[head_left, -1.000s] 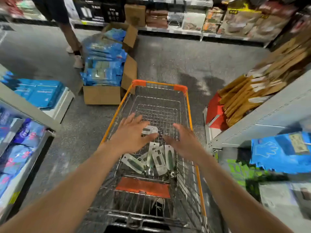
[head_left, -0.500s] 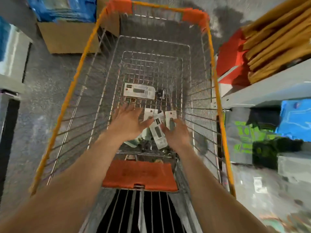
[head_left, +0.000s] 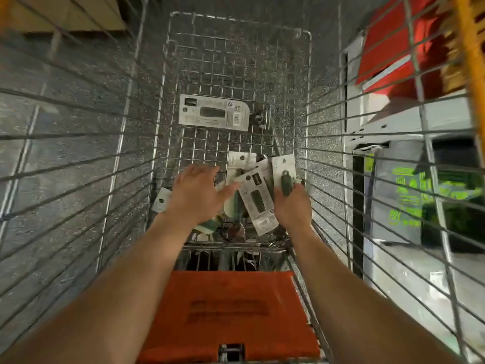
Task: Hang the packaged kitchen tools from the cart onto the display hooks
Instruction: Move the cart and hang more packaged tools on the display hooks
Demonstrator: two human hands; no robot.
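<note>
Both my arms reach down into the wire cart [head_left: 147,143]. A heap of carded kitchen tools [head_left: 258,198] with dark green handles lies at the near end of the cart floor. My left hand [head_left: 195,195] hovers flat over the heap's left side, fingers spread, with a card corner showing under its wrist. My right hand [head_left: 291,206] is curled around the right-most pack [head_left: 284,177] in the heap, its fingers wrapped on the green handle. One more pack [head_left: 214,115] lies alone and flat, farther up the cart floor.
The orange child-seat flap [head_left: 231,313] is folded up at the near end of the cart. Through the right wall I see a white shelf unit [head_left: 409,122] with red boxes [head_left: 393,48] and green-printed packs [head_left: 412,195]. A cardboard box [head_left: 65,14] stands at the far left.
My head has dropped closer over the cart. Both hands went deeper, from hovering above the heap to resting on it, and my right hand has curled onto the right-most pack.
</note>
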